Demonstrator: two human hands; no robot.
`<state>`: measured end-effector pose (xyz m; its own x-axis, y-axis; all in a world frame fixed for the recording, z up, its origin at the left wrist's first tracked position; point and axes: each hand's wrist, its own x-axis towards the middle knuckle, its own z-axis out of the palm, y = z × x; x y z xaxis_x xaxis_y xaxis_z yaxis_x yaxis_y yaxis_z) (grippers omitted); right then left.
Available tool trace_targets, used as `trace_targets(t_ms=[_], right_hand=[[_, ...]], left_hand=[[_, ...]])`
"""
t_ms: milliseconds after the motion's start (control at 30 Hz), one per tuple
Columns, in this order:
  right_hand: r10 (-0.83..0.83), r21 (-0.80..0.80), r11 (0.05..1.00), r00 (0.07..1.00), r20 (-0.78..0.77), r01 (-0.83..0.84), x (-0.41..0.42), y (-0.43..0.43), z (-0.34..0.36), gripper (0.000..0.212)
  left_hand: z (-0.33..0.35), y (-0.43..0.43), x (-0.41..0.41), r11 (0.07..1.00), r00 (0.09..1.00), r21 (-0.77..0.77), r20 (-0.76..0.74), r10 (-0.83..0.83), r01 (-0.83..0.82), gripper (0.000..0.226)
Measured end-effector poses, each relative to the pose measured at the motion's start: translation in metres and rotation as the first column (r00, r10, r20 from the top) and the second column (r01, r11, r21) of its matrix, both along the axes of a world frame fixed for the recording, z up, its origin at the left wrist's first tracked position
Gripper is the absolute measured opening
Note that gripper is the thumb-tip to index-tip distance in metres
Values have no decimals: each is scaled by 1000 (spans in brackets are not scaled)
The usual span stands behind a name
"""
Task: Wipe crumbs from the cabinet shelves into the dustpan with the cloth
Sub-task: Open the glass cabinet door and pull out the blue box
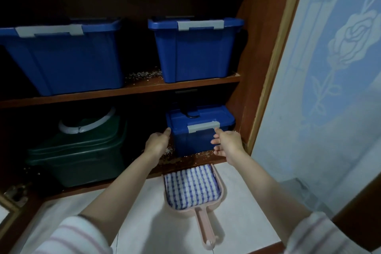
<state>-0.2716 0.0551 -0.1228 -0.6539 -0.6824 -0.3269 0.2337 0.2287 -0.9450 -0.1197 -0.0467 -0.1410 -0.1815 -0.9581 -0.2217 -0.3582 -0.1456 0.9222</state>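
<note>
Blue plastic lidded box [192,142], flanked by the left hand [157,143] with fingers together and the right hand [226,142] with fingers spread, could sweep pale crumbs [169,151] past the pink plastic dustpan [203,227] if slid out carelessly.

The cloth [192,187] is checked blue and white; the dustpan [203,225] is pale pink. The large upper bin [61,60], small upper bin [195,53] and lower bin [193,140] are deep blue with grey latches. The fourth bin [78,156] is dark green. The shelves [144,88] are reddish brown, the crumbs [144,74] whitish, and the sleeves [68,235] white with pink stripes.
</note>
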Motion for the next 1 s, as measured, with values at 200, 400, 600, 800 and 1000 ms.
trace_targets(t_ms=[200,400,600,800,1000], right_hand=[[-9,-22,1000,994,106,12,-2,-27,0,26],[-9,-54,998,980,198,20,-1,-30,-8,22],[7,-51,999,989,148,1,0,-27,-5,20],[-59,3,998,988,139,59,4,-16,-5,31],[-139,-3,990,985,98,140,10,-4,-2,28]], left_hand=[[-6,-16,-20,998,1000,-51,3,22,-21,56],[-7,-22,-24,998,991,-17,-124,50,-52,41],[-5,-21,-16,993,990,-75,-116,77,-86,41],[-6,-15,4,992,986,-83,-142,86,-99,31],[2,4,24,990,981,-74,-164,107,-121,23]])
